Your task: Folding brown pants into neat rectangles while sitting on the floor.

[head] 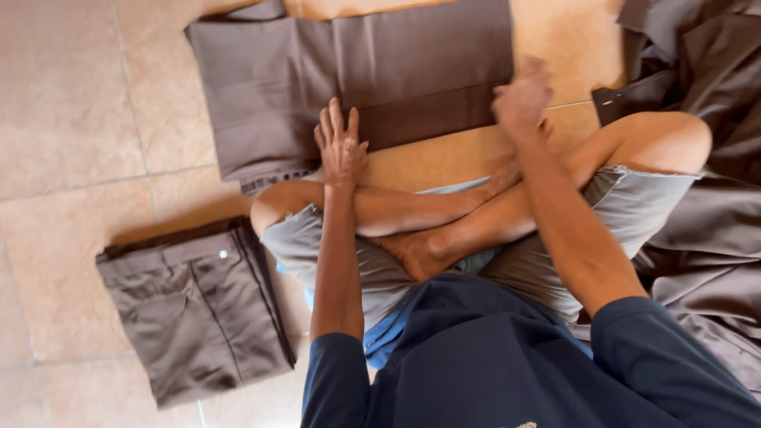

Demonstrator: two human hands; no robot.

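Now, from the head camera:
Left hand [341, 147]: flat, fingers spread and apart, pressing on the lower edge of the brown trousers [349, 79], centre of the frame. Gripping nothing.
Right hand [521, 95]: blurred, raised just above the right end of the same trousers, upper right of centre. Fingers look curled; whether they pinch the cloth I cannot tell.
Brown trousers: laid out flat across the top of the frame on the tiled floor [71, 119], folded lengthwise, waistband end toward the left.
Folded trousers [198, 309]: a finished square bundle, lower left, well apart from both hands.
Pile of brown cloth [705, 214]: heaped loose down the right edge, beside the knee.
Legs [444, 218]: crossed, bare shins in the middle of the frame, grey shorts.
Sleeves [476, 372]: dark blue, bottom of the frame.
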